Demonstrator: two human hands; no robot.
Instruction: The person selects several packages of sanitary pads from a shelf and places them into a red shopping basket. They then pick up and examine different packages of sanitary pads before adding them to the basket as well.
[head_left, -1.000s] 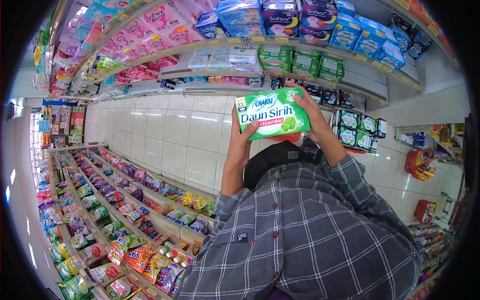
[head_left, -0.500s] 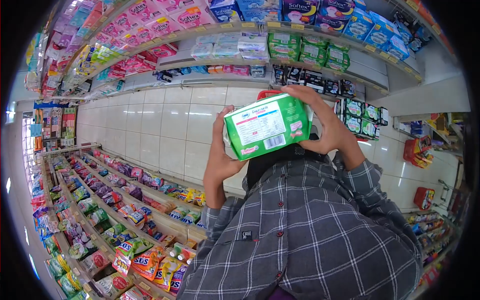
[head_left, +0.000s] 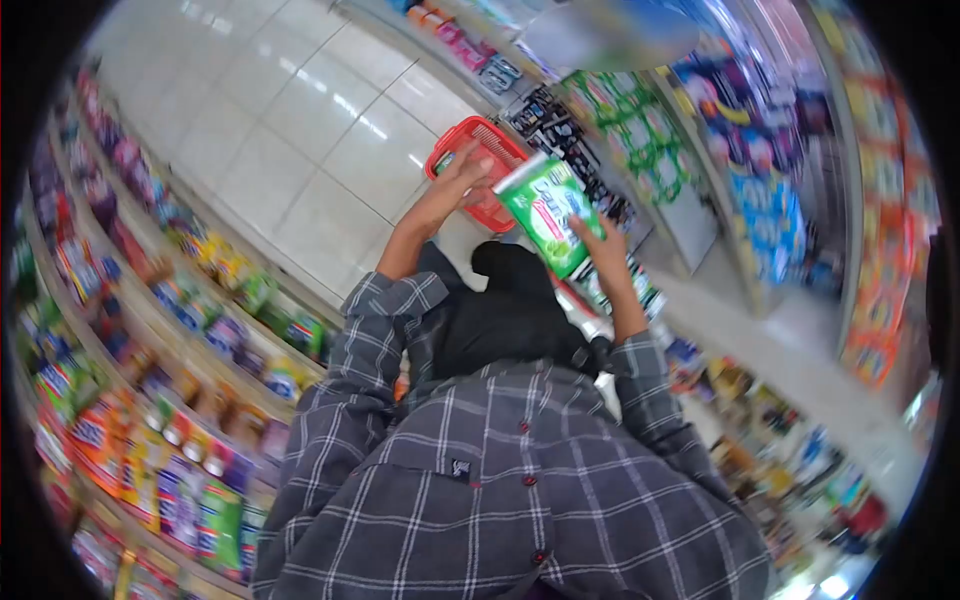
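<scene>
In the head view my right hand (head_left: 606, 250) grips a green pack of sanitary pads (head_left: 548, 222) by its right edge, its printed front turned up. The pack is tilted and partly covers a red shopping basket (head_left: 452, 140). My left hand (head_left: 462, 178) is off the pack, just left of it, over the basket with fingers apart and nothing in them. Something small and green lies inside the basket, too blurred to name.
Shelves of similar green packs (head_left: 640, 135) stand at the right, with dark packs (head_left: 560, 130) lower down. Tiered racks of colourful pouches (head_left: 180, 490) run along the left. Pale floor tiles (head_left: 300, 130) lie between them.
My left hand has let go of the pack. My right hand has lowered it toward the basket and turned it from its label side to its front. The view has rotated.
</scene>
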